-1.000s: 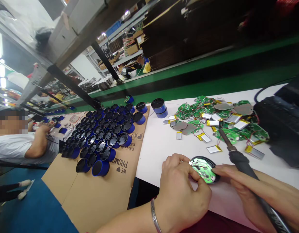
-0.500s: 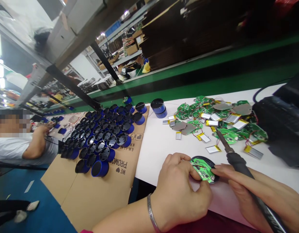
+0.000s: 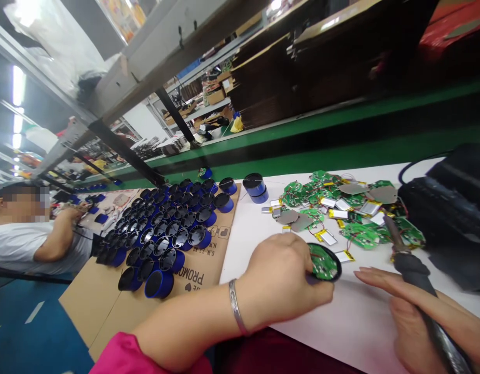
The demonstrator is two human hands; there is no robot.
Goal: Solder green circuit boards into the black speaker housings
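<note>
A round black part with a green circuit board (image 3: 324,262) inside is gripped between the thumb and fingers of my left hand (image 3: 280,278), above the white work surface (image 3: 243,254). My right hand (image 3: 426,311) is to its right, closed around the dark handle of a soldering iron (image 3: 413,270), its fingertips apart from the round part. The iron's metal tip points up and away, over a pile of green boards (image 3: 360,236) with wires and silver battery cells (image 3: 370,208). Two stacked blue and black cylinders (image 3: 255,188) stand behind my left hand.
Many blue cylinders with black insides (image 3: 160,283) cover a cardboard sheet (image 3: 146,322) on the left. A dark bulky object (image 3: 446,208) sits at the right. A person in a white shirt (image 3: 22,244) is at the far left. A metal shelf beam (image 3: 154,57) crosses overhead.
My left hand has lifted and tilted the round part. My right hand has moved right, away from it, with the iron. The whole view has shifted slightly.
</note>
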